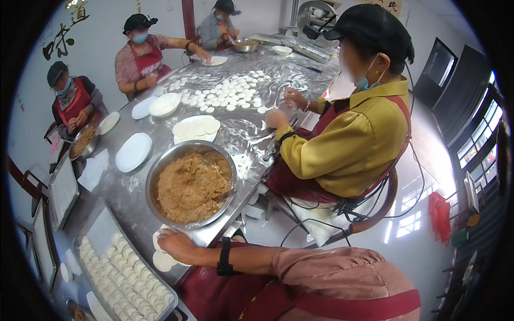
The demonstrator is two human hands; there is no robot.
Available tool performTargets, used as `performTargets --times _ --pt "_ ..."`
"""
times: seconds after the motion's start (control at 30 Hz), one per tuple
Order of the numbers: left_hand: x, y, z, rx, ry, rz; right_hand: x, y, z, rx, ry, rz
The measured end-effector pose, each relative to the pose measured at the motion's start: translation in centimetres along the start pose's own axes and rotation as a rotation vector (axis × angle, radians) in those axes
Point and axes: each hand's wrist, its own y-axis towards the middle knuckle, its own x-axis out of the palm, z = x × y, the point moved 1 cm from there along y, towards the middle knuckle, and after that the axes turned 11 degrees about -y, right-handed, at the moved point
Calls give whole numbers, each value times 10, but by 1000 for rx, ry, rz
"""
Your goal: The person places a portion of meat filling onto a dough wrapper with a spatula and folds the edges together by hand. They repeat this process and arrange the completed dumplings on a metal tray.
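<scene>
My right hand (176, 243) reaches over a group of round dough wrappers (162, 261) at the table's near edge. Its fingers touch them, but whether one is gripped is hidden under the hand. A black band circles my wrist. My left hand is out of view. Just beyond my right hand stands a large steel bowl (150, 200) of brown minced filling (188, 184), with a spoon-like utensil (225, 195) stuck in it. At the lower left, a metal tray (94, 216) holds rows of folded dumplings (124, 277).
A person in a yellow shirt (341, 140) sits at the right. Others work along the far side. Small dough rounds (233, 94) cover the floured steel table (132, 186). A plate of wrappers (196, 128) and a white plate (134, 152) lie beyond the bowl. Cables (353, 208) hang behind the chair.
</scene>
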Motion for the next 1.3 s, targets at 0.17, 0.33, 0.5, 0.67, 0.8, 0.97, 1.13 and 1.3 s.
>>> performTargets --times 0.17,0.33,0.5,0.67,0.8,0.97,1.13,1.3 --pt "-6 -10 -9 -44 -89 41 -45 -3 -18 202 339 -405" --pt "6 -18 -32 -80 -454 186 -119 7 -30 125 611 -152" --pt "34 -21 -50 -582 -1394 44 -189 9 -25 70 809 -251" --pt "75 -37 -31 -739 -1599 -393 -230 -9 -4 18 595 -222" --pt "101 -36 -12 -851 -1442 -344 -252 -19 15 94 455 -218" --pt "113 -29 6 -829 -1362 -417 -273 -35 38 577 610 -422" --pt "125 -24 15 -870 -1391 -289 -289 -60 64 866 735 -332" --pt "130 -22 11 -812 -1244 -122 -304 -91 110 919 690 -314"
